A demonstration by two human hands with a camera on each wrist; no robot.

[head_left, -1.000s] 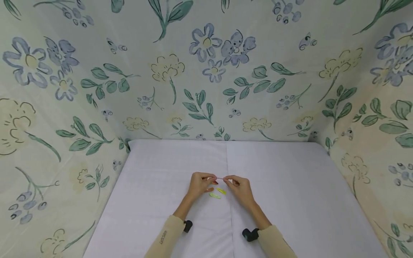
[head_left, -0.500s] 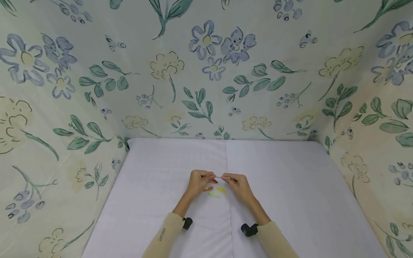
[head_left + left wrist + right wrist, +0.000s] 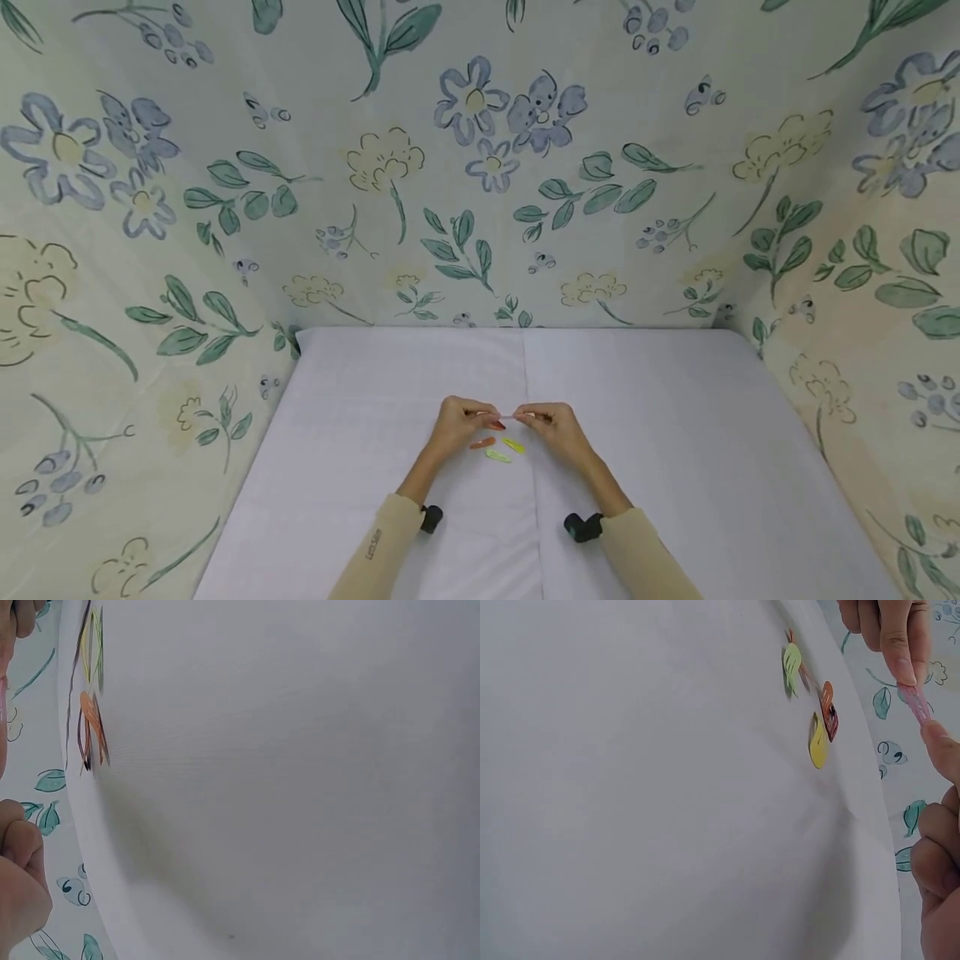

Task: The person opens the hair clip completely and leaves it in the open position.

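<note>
Floral cloth (image 3: 480, 225) is rising behind the far edge and both side edges of the white table (image 3: 660, 450). Well in from that far edge, roughly midway between the sides, the left hand (image 3: 457, 427) and right hand (image 3: 553, 429) are pinching opposite ends of a raised pink clip (image 3: 916, 705). Nearby on the table, a yellow clip (image 3: 818, 742), light green clip (image 3: 792, 664) and orange clip (image 3: 482, 442) are lying apart. Being small and thin, the pink clip is probably weighing little, flexing springily and slipping easily; its ends are likely offering the best hold.
</note>
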